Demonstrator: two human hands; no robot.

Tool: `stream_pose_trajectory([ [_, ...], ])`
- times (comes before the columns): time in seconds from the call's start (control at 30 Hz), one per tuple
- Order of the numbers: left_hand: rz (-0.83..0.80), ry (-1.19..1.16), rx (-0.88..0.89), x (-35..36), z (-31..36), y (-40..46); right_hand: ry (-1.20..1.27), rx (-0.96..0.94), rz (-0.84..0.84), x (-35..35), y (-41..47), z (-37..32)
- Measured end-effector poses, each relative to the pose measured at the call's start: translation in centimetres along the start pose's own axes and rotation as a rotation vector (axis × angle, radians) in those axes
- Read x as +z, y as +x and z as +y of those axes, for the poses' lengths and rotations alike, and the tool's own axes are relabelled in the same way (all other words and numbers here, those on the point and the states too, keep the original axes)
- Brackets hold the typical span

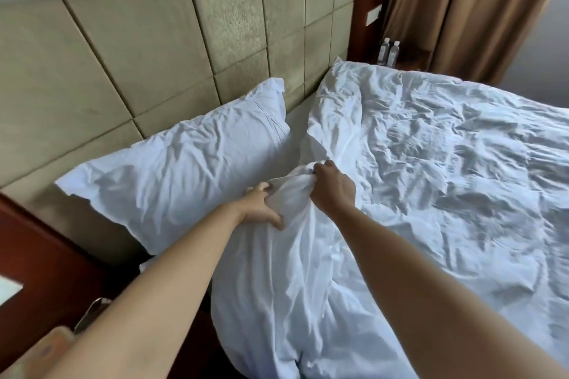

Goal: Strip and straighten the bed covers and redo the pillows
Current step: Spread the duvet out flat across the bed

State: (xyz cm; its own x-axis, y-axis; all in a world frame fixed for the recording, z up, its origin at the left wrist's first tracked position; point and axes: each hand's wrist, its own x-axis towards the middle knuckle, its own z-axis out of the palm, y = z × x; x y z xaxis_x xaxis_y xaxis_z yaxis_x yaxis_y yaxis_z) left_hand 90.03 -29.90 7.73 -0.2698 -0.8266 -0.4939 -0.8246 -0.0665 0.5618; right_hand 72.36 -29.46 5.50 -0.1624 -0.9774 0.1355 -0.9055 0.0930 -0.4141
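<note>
Beige padded headboard (147, 49) panels rise behind a bed covered in wrinkled white linen. Both hands meet at the near top corner of the duvet (431, 163), which spreads away to the right of them across the bed. Right hand (334, 188) clenches a gathered bunch of the duvet's edge, knuckles up. Left hand (261, 209) grips the same bunch just beside it, thumb and fingers curled round the cloth. A pillow (181, 163) lies to the left of the hands against the headboard. Two bottles (389, 52) stand far beyond the hands, by brown curtains (462, 3).
</note>
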Motion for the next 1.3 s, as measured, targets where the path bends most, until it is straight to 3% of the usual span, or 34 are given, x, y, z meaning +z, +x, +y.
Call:
stream_pose_trajectory([
  [0.1,-0.008,-0.135,0.086,1.4,1.1,0.2,0.029,0.086,0.03,-0.7,-1.2,1.1],
  [0.2,-0.036,-0.076,0.116,2.6,1.9,0.9,0.01,0.169,-0.025,-1.1,-1.8,2.8],
  [0.33,-0.104,-0.145,0.008,3.7,2.1,1.5,-0.09,0.209,-0.24,-0.8,-1.5,4.6],
  [0.43,-0.22,-0.017,-0.057,4.0,2.1,1.4,-0.105,0.205,-0.421,-0.2,-1.2,4.2],
  [0.53,-0.308,-0.009,-0.066,4.1,1.9,1.6,0.118,0.326,-0.524,0.6,-0.4,3.0],
  [0.63,-0.386,0.007,-0.068,3.5,2.0,0.9,0.315,0.431,-0.484,1.7,0.3,1.1],
  [0.77,-0.614,-0.065,-0.127,2.8,2.2,0.1,0.072,0.433,-0.598,3.2,1.6,-0.5],
  [0.9,-0.701,-0.084,-0.134,2.7,1.5,0.3,-0.152,0.41,-0.647,5.0,1.8,0.0],
  [1.03,-0.595,-0.096,-0.137,0.9,-1.1,1.4,0.182,0.583,-0.526,5.5,3.1,-0.2],
  [1.13,-0.314,0.046,-0.109,-2.6,-3.7,2.7,0.498,0.664,-0.385,5.4,5.3,-2.5],
  [1.3,0.217,0.17,-0.103,-12.4,-7.8,4.5,0.972,0.51,-0.193,5.0,11.8,-12.1],
])
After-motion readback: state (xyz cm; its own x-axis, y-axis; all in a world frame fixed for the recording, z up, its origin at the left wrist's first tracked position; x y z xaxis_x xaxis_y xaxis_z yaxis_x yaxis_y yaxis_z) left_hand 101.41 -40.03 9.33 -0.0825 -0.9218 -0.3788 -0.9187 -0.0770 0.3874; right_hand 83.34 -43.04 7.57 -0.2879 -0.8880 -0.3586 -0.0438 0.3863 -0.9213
